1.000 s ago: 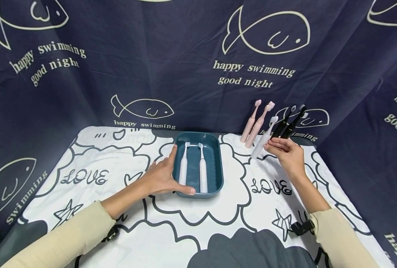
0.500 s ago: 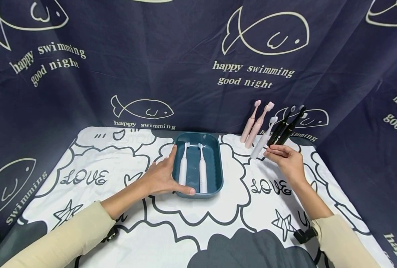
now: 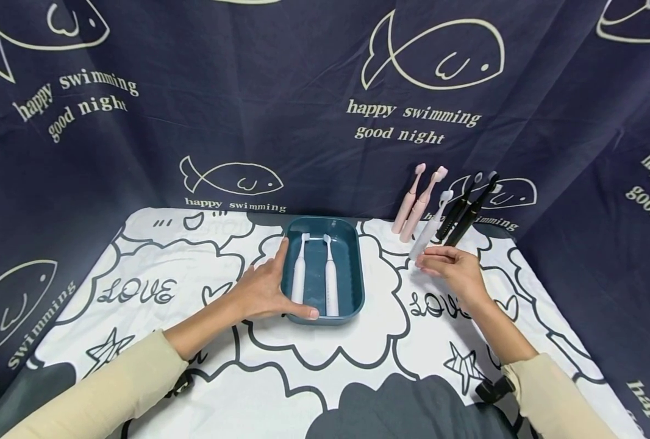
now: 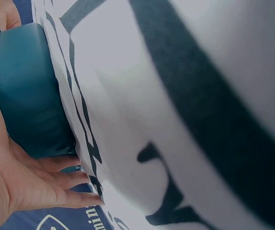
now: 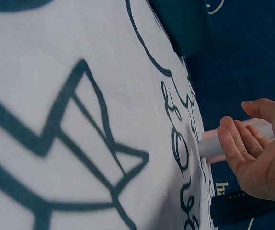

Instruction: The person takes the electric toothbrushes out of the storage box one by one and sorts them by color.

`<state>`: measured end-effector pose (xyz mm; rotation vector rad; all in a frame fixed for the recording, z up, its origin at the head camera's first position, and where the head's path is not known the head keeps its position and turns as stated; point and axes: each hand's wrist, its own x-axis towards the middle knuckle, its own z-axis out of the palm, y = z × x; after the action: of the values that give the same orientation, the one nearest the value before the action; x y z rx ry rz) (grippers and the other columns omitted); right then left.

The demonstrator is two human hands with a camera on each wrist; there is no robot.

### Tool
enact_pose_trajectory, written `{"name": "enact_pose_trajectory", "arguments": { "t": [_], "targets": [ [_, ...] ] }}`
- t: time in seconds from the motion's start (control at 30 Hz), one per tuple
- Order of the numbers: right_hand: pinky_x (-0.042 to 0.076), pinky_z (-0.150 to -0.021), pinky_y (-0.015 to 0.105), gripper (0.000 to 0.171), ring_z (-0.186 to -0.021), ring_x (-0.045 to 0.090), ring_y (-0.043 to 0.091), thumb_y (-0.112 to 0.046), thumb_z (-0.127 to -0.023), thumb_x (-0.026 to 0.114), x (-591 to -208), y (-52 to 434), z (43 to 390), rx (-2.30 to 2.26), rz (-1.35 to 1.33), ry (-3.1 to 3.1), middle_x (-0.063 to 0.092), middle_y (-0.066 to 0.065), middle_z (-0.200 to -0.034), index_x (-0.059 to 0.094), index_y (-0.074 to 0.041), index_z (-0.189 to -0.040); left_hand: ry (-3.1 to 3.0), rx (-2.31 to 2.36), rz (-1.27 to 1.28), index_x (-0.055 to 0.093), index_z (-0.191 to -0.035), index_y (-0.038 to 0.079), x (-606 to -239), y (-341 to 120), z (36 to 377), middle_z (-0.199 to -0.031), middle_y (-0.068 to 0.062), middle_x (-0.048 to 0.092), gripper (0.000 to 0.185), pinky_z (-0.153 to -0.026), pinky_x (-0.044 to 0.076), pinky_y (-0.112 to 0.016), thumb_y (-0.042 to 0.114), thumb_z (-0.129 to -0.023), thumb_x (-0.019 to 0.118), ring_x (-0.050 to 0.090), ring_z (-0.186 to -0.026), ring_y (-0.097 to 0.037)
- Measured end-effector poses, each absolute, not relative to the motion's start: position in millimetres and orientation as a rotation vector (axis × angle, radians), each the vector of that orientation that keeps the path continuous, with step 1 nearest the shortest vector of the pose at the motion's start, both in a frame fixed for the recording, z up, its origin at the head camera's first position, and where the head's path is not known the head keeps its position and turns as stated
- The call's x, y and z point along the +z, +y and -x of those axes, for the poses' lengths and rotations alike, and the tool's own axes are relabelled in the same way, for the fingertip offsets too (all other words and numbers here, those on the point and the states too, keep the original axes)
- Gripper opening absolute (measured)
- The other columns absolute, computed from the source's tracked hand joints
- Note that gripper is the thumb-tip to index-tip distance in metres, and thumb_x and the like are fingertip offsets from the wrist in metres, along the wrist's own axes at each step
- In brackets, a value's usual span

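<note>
Spread along the left side of a dark teal tray [image 3: 361,268], my left hand [image 3: 264,286] rests against it, thumb over the near rim. In the left wrist view its fingers [image 4: 73,196] stretch out straight past the tray's wall. Two white electric toothbrushes [image 3: 332,286] lie inside, heads toward the back. My right hand [image 3: 453,271] is at the bottom end of another white electric toothbrush [image 3: 428,230], which stands upright. In the right wrist view the thumb and fingers are apart, with the pale handle [image 5: 209,147] showing behind them.
Two pink electric toothbrushes [image 3: 417,210] stand left of the upright white one. Two black ones [image 3: 467,214] stand to its right, close to my right hand. A navy cloth with fish drawings [image 3: 221,91] hangs behind the patterned white cloth [image 3: 193,256].
My right hand has moved down and left, from beside the black toothbrushes to the base of the upright white one. My left hand and the tray hold their place.
</note>
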<state>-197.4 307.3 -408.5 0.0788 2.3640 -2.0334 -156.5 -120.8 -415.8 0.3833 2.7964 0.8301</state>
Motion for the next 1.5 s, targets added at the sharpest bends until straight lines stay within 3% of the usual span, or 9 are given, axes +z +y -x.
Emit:
{"name": "enact_pose_trajectory", "arguments": {
  "t": [0.13, 0.53, 0.83, 1.27, 1.5],
  "targets": [
    [0.066, -0.086, 0.021, 0.042, -0.089, 0.083, 0.001, -0.005, -0.105, 0.077, -410, 298, 197, -1.985, -0.045, 2.372, 0.085, -0.015, -0.093, 0.064, 0.017, -0.138, 2.800, 0.836, -0.386, -0.011, -0.183, 0.021, -416, -121, 157, -0.178, -0.026, 0.044, 0.174, -0.128, 0.040, -0.073, 0.094, -0.061, 0.090, 0.050, -0.159, -0.051],
    [0.067, -0.088, 0.023, 0.046, -0.092, 0.084, 0.003, -0.003, -0.108, 0.071, -409, 275, 197, -2.008, 0.057, 2.291, 0.085, -0.012, -0.094, 0.057, 0.025, -0.142, 2.801, 0.819, -0.387, -0.011, -0.183, 0.021, -416, -120, 157, -0.178, -0.026, 0.044, 0.175, -0.130, 0.037, -0.074, 0.095, -0.061, 0.089, 0.049, -0.160, -0.052],
    [0.068, -0.090, 0.027, 0.047, -0.093, 0.084, 0.004, 0.001, -0.108, 0.068, -406, 258, 199, -2.031, 0.104, 2.246, 0.085, -0.010, -0.095, 0.054, 0.029, -0.143, 2.806, 0.812, -0.384, -0.010, -0.183, 0.020, -416, -120, 157, -0.176, -0.027, 0.046, 0.175, -0.127, 0.043, -0.071, 0.096, -0.060, 0.089, 0.054, -0.155, -0.052],
    [0.067, -0.090, 0.025, 0.047, -0.094, 0.084, 0.004, -0.002, -0.109, 0.069, -398, 244, 202, -2.014, 0.111, 2.229, 0.086, -0.010, -0.097, 0.054, 0.026, -0.145, 2.809, 0.820, -0.381, -0.009, -0.183, 0.019, -417, -121, 158, -0.174, -0.027, 0.049, 0.175, -0.128, 0.041, -0.072, 0.096, -0.059, 0.089, 0.054, -0.155, -0.050],
    [0.068, -0.087, 0.025, 0.042, -0.091, 0.085, 0.006, -0.002, -0.108, 0.072, -395, 237, 204, -2.044, 0.117, 2.222, 0.086, -0.010, -0.092, 0.059, 0.023, -0.139, 2.821, 0.818, -0.392, -0.008, -0.183, 0.017, -418, -120, 158, -0.171, -0.027, 0.053, 0.176, -0.128, 0.041, -0.071, 0.096, -0.059, 0.089, 0.059, -0.152, -0.048]
  ]
}}
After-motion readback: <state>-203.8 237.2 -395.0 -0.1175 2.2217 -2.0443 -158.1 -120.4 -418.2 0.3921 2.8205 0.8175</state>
